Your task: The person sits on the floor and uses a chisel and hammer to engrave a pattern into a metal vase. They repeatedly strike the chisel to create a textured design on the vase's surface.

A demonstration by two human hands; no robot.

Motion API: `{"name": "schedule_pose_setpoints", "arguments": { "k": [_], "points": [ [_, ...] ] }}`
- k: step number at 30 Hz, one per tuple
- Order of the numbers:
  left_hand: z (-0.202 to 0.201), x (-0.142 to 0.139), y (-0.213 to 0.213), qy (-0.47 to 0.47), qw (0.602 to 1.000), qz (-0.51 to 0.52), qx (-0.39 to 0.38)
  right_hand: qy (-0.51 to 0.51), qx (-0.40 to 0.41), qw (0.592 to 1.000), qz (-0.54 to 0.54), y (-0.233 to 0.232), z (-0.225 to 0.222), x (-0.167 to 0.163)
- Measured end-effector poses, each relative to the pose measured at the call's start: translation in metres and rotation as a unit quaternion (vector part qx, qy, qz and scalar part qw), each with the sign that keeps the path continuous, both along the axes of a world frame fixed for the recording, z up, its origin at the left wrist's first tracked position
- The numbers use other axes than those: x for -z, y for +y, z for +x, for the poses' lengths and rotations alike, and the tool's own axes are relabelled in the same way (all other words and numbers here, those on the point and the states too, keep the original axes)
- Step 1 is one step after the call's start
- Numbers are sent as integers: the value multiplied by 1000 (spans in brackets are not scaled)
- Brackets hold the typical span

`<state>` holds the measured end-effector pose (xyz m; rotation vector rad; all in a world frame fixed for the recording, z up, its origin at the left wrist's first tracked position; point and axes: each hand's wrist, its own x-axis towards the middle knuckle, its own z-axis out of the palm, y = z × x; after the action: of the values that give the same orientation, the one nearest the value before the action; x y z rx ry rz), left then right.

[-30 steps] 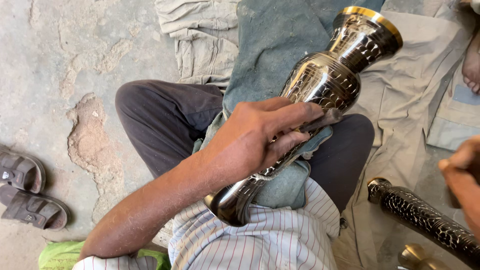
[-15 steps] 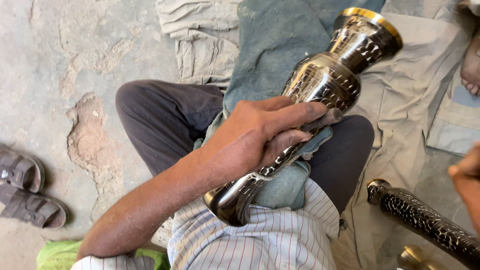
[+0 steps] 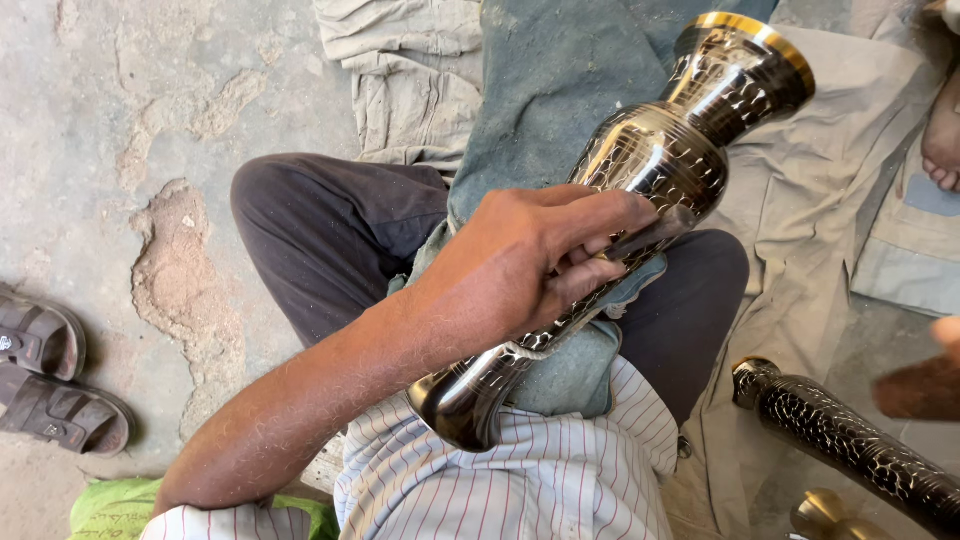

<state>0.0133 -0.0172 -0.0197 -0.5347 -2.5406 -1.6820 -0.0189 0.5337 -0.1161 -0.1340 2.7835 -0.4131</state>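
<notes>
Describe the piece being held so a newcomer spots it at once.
Start at the seated person's lap, covered by a blue-grey cloth. Across it lies a shiny engraved metal vase, gripped mid-body by the left hand. Its gold-rimmed flared mouth distinguishes it from the dark patterned tube at lower right.

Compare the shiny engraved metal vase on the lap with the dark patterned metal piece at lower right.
The shiny engraved metal vase is bulbous, gold-rimmed, gripped by the left hand; the dark patterned metal piece is slim, tubular, lying unheld on cloth. The vase looks brighter and wider. Both are glossy, patterned metal, lying tilted.

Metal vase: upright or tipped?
Tipped. The metal vase lies slanted across the lap, gold-rimmed mouth pointing up-right, base toward the striped shirt, left hand gripping its middle.
</notes>
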Motion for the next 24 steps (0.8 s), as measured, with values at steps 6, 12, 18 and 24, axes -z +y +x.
{"name": "schedule_pose_setpoints", "arguments": {
  "k": [6,12,18,24],
  "points": [
    [1,-3,1,-3,1000,2,0,-1,-4,1000,7,-5,-1,-3],
    [-1,-4,0,-10,1000,1,12,0,-3,1000,18,-12,-2,-9],
    [3,1,-2,12,1000,7,13,-8,-16,999,44,-13,-4,-10],
    [5,1,-3,-3,1000,11,-5,-16,-45,993,107,-13,-16,-14]
  ]
}}
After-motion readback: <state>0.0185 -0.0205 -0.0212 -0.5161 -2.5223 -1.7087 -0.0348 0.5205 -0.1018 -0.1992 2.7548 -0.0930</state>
